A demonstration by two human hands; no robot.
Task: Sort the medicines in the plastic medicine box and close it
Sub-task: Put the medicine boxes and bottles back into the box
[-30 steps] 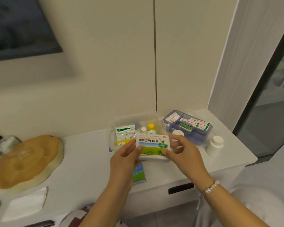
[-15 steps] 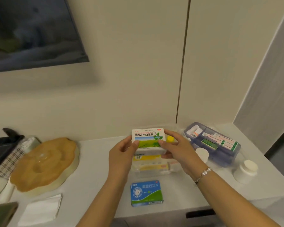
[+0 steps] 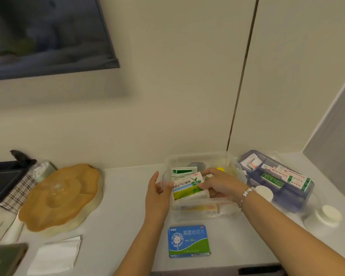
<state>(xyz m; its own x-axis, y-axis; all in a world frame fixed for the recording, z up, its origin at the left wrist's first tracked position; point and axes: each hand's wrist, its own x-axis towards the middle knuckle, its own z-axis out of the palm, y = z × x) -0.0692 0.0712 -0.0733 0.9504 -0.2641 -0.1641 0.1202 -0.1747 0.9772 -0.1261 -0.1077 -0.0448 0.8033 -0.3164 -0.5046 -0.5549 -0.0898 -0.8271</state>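
Observation:
The clear plastic medicine box stands open on the white counter near the wall. My right hand grips a white carton with a green field picture and holds it tilted inside the box. My left hand is beside the box's left wall, fingers apart, its thumb at the carton's left edge. Green-and-white sachets and a yellow-capped bottle sit in the box behind the carton. A blue-and-green medicine carton lies flat on the counter in front of the box.
A purple-tinted tray with strips and small packs stands to the right. Two white bottles stand near it. A wooden lotus-shaped dish, a napkin and a plaid pouch lie to the left.
The carton has gone from above the box down into it. My left hand has come off the carton's side and opened beside the box wall. The view has dropped closer to the counter.

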